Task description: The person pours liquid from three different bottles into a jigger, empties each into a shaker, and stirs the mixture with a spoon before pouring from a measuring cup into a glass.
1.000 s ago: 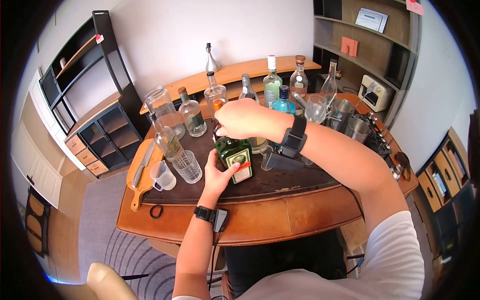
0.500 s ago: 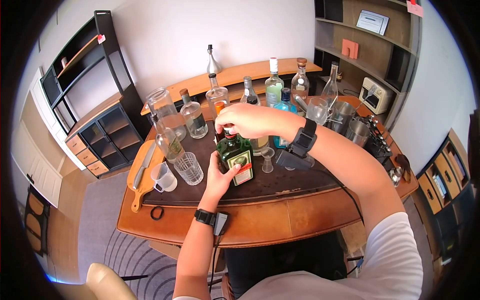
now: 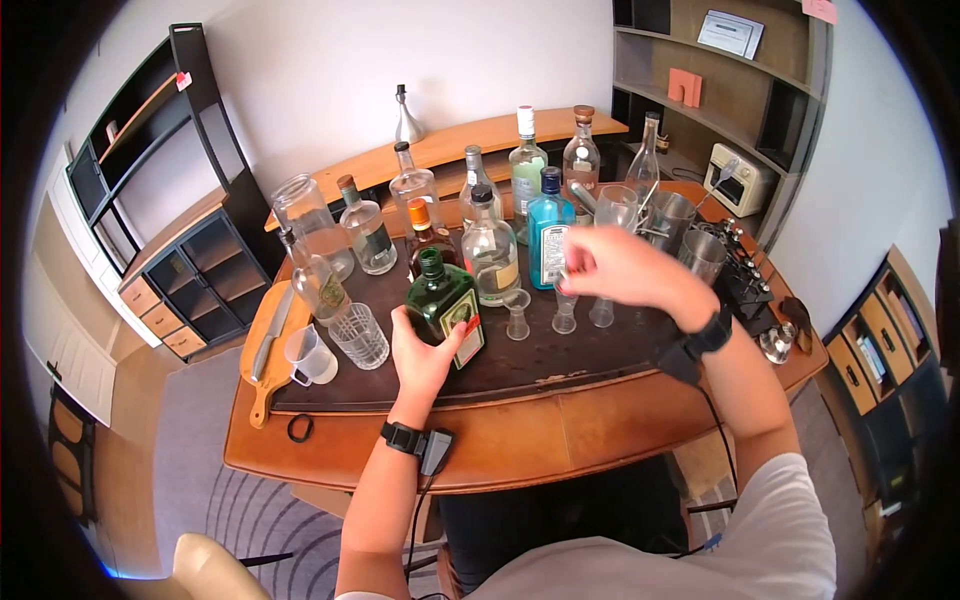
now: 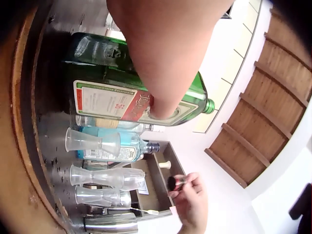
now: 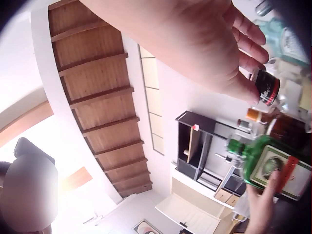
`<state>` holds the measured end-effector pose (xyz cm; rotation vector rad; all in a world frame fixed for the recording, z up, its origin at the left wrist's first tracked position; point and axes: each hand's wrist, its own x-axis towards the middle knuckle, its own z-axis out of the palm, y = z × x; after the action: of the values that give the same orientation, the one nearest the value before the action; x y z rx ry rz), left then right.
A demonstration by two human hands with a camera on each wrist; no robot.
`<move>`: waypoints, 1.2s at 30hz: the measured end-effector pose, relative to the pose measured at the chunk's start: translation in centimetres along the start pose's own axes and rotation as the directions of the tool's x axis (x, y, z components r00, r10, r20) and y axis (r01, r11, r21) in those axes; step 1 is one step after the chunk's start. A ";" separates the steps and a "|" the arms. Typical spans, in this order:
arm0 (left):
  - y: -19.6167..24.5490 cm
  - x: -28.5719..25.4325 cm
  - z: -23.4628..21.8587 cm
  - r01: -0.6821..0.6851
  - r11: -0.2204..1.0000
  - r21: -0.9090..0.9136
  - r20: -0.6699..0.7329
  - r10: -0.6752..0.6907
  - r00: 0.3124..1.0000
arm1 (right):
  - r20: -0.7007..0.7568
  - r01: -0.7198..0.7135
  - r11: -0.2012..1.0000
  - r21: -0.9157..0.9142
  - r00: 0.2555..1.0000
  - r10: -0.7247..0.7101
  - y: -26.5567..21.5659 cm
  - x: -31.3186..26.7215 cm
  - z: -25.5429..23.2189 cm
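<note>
Left hand (image 3: 422,362) grips uncapped green bottle (image 3: 428,298), near-middle of table (image 3: 500,430): upright, mouth up, long axis vertical. Fill level unclear. Right hand (image 3: 632,268) pinches black cap (image 5: 267,87), right of blue bottle (image 3: 540,215).

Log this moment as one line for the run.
left hand: grips green bottle | bottle neck: uncapped | right hand: pinches black-and-red cap, clear of neck | hourglass jigger: upright on table
</note>
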<state>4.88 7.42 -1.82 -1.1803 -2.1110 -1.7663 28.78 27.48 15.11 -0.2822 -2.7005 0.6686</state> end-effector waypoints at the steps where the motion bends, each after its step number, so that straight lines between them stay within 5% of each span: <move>1: 0.3 -0.1 0.1 -0.023 0.998 0.057 -0.040 0.025 0.999 | 0.005 -0.086 0.996 -0.030 0.996 0.086 1.3 -1.8 1.0; 4: 1.3 -0.3 0.2 0.006 0.993 0.121 -0.063 0.001 0.998 | -0.025 -0.218 0.971 -0.095 0.976 0.216 5.0 -6.3 5.2; 9: 1.2 -0.3 -0.4 -0.108 0.975 0.192 -0.175 0.142 0.974 | -0.146 -0.240 0.959 -0.149 0.965 0.219 7.3 -9.5 10.0; 13: 1.9 0.7 -3.8 -0.306 0.952 -0.019 -0.389 0.275 0.879 | -0.209 -0.253 0.964 -0.078 0.950 0.232 6.7 -10.0 10.7; 17: 2.7 2.3 -9.7 -0.148 0.989 -0.028 -0.515 0.113 0.850 | -0.248 -0.232 0.972 -0.030 0.944 0.218 6.4 -10.3 10.5; 18: 1.8 2.6 -11.7 -0.122 0.988 -0.099 -0.501 0.057 0.864 | -0.249 -0.235 0.972 -0.006 0.942 0.226 6.5 -10.4 10.6; 20: 0.4 2.8 -15.9 -0.027 0.989 0.145 -0.435 0.088 0.896 | -0.251 -0.245 0.969 0.040 0.936 0.247 6.8 -10.5 10.9; 22: -1.0 2.1 -20.0 0.185 0.922 0.341 -0.276 -0.090 0.957 | -0.240 -0.236 0.971 0.046 0.941 0.240 6.9 -10.7 10.9; 24: -6.4 1.5 -23.3 0.259 0.832 0.490 -0.271 -0.138 0.953 | -0.231 -0.227 0.973 0.045 0.945 0.231 7.1 -11.1 10.9; 29: -6.7 0.8 -23.8 0.450 0.831 0.326 -0.090 -0.447 0.890 | -0.214 -0.228 0.973 0.046 0.949 0.232 7.5 -11.4 10.8; 36: -9.9 0.3 -24.1 0.368 0.903 0.223 -0.019 -0.373 0.928 | -0.209 -0.215 0.975 0.058 0.952 0.222 7.6 -11.4 10.9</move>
<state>-10.37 -13.75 -2.11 -0.7836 -2.6059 -1.5883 36.07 26.47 -0.80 -0.6152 -2.4705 0.7023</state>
